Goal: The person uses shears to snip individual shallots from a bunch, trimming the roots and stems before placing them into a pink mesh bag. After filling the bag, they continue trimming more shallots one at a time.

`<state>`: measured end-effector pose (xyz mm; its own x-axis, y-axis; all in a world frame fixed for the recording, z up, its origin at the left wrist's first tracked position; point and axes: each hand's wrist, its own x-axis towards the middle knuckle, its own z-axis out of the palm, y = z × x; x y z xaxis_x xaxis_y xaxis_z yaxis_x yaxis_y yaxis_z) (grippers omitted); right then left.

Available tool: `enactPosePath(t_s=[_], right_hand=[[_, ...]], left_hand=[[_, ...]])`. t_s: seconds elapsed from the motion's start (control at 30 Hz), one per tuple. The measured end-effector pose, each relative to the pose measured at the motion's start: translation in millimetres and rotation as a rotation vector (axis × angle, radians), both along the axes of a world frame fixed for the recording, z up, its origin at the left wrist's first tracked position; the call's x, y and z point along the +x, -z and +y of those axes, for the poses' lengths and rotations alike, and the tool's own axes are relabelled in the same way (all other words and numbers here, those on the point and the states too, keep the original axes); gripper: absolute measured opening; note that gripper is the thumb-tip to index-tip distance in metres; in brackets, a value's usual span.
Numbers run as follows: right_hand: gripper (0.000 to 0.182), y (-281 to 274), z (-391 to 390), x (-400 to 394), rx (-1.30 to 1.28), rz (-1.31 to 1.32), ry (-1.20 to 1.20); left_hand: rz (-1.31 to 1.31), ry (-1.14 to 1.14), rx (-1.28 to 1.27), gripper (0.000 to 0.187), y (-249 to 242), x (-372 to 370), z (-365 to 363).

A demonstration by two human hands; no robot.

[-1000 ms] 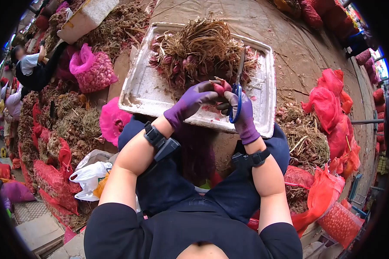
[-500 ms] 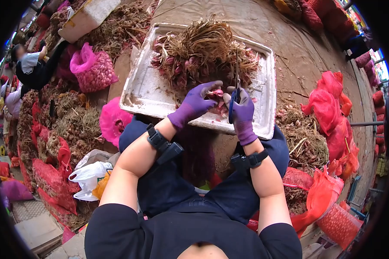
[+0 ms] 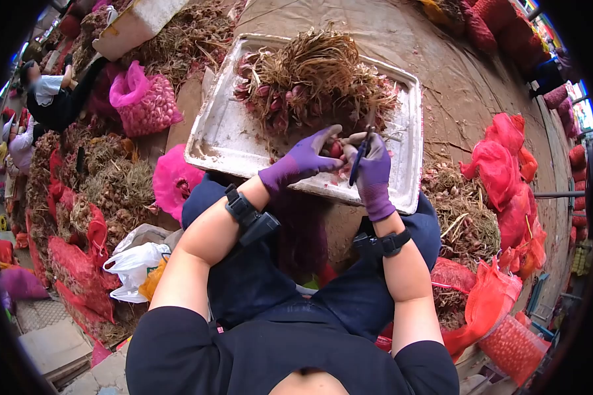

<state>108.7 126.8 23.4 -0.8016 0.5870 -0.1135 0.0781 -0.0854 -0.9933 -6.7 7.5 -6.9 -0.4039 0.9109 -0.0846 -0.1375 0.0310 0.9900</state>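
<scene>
A small red shallot (image 3: pixel 337 150) is pinched between the thumb and fingers of my left hand (image 3: pixel 302 159), which wears a purple glove. Close beside it, my right hand (image 3: pixel 375 168), gloved the same way, is wrapped round blue-handled scissors (image 3: pixel 358 162). Their blades point away from me and are partly lost against the dry stalks. Both hands work over the near side of a dirty white foam tray (image 3: pixel 211 125). Behind them in the tray lies a large bundle of shallots (image 3: pixel 316 72) with long dried stalks. Loose skins lie under my fingers.
A pink mesh bag of shallots (image 3: pixel 148 105) stands at the left, near a seated person (image 3: pixel 49 92). Heaps of dried shallots (image 3: pixel 118 178) flank me on both sides. Red mesh bags (image 3: pixel 504 164) lie at the right, and a white plastic bag (image 3: pixel 135 270) by my left elbow.
My left fingers have closed around the shallot and it has turned. The scissors have tilted, their blades now lower and less upright. The tray and bundle remain in place.
</scene>
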Motion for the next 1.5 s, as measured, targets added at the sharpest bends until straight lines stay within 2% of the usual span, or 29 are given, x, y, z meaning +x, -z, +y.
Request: enactPosePath(t_s=[0.03,0.1,0.17,0.23,0.3,0.37,0.47,0.57,0.7,0.77,0.8,0.87,0.9,0.97,1.0,1.03,1.1,1.13,1.2,1.23,1.3,1.33,1.37,1.43,1.5], right_hand=[[0.014,1.4,1.7,0.7,-0.098,0.011,0.117],[0.016,4.7,0.1,-0.7,-0.191,0.093,0.181],[0.019,-3.3,-2.2,2.6,-0.179,0.078,0.138],[0.022,1.1,0.8,1.9,-0.221,0.091,0.125],[0.023,-1.4,3.0,0.9,-0.036,0.037,0.088],[0.022,0.2,3.6,1.7,-0.020,-0.028,0.066],[0.021,14.3,4.7,1.4,0.258,-0.117,0.045],[0.021,8.4,2.9,2.4,0.393,-0.144,0.074],[0.021,2.7,2.1,4.1,0.444,-0.131,0.080],[0.025,9.6,4.6,3.6,0.063,-0.121,0.059],[0.025,4.4,1.7,3.5,0.064,-0.121,0.056],[0.029,-10.0,-6.4,4.5,0.323,-0.133,-0.002],[0.029,-4.1,-7.0,2.6,0.322,-0.132,-0.007],[0.032,12.6,-7.1,0.6,0.525,-0.106,0.061],[0.031,7.5,-9.3,1.0,0.534,-0.075,0.069],[0.031,8.8,-7.7,1.6,0.535,-0.075,0.069],[0.027,14.7,-2.4,2.1,0.499,-0.153,0.084],[0.027,18.4,-0.4,1.8,0.499,-0.153,0.084],[0.023,20.2,1.2,1.1,0.329,-0.119,0.075],[0.023,16.4,0.8,1.4,0.329,-0.121,0.076],[0.022,5.6,-1.1,1.4,0.260,-0.125,0.084],[0.021,7.4,-1.2,2.2,0.249,-0.124,0.118],[0.021,11.3,-0.5,0.5,0.250,-0.121,0.119],[0.022,16.6,-1.8,-1.5,0.263,0.005,0.136],[0.027,11.2,-2.8,0.3,0.280,-0.066,0.065]], left_hand=[[0.002,0.005,0.002,0.076,-4.1,4.2,0.6],[0.527,0.001,-0.073,0.074,-14.3,11.4,0.5],[0.539,-0.012,-0.072,0.068,-0.8,8.6,2.9],[-0.038,0.019,-0.015,0.063,3.0,4.0,4.4],[-0.010,0.041,-0.070,0.060,10.3,-1.2,4.7],[0.113,-0.002,-0.077,0.060,15.0,-1.5,4.3],[0.030,0.024,-0.096,0.059,12.7,1.7,3.4],[0.167,-0.023,-0.129,0.055,-12.9,8.6,3.0],[0.269,-0.079,-0.131,0.051,-10.2,11.5,2.7],[0.270,-0.086,-0.118,0.049,-4.3,8.0,2.4],[0.270,-0.090,-0.117,0.049,-6.6,7.5,1.9],[0.549,-0.173,-0.216,0.052,-11.6,7.9,1.0],[0.549,-0.177,-0.219,0.052,-10.1,9.5,1.1],[0.535,-0.199,-0.151,0.056,-5.4,15.5,2.7],[0.666,-0.199,-0.141,0.056,-7.1,16.6,1.9],[0.665,-0.199,-0.140,0.056,-8.8,17.4,1.3],[0.408,-0.172,-0.082,0.055,-11.6,17.3,0.4],[0.408,-0.172,-0.082,0.055,-3.7,15.7,1.1],[0.141,-0.099,0.007,0.050,10.7,11.5,4.3],[0.140,-0.098,0.007,0.050,10.9,8.4,4.4],[-0.158,0.045,-0.052,0.044,6.0,2.8,2.2],[-0.334,-0.015,0.021,0.033,2.4,6.4,3.4],[-0.331,-0.014,0.022,0.033,1.1,4.8,4.0],[-0.579,-0.086,0.092,0.025,0.3,2.2,3.3],[-0.582,-0.080,0.139,0.020,16.3,-0.5,4.9]])
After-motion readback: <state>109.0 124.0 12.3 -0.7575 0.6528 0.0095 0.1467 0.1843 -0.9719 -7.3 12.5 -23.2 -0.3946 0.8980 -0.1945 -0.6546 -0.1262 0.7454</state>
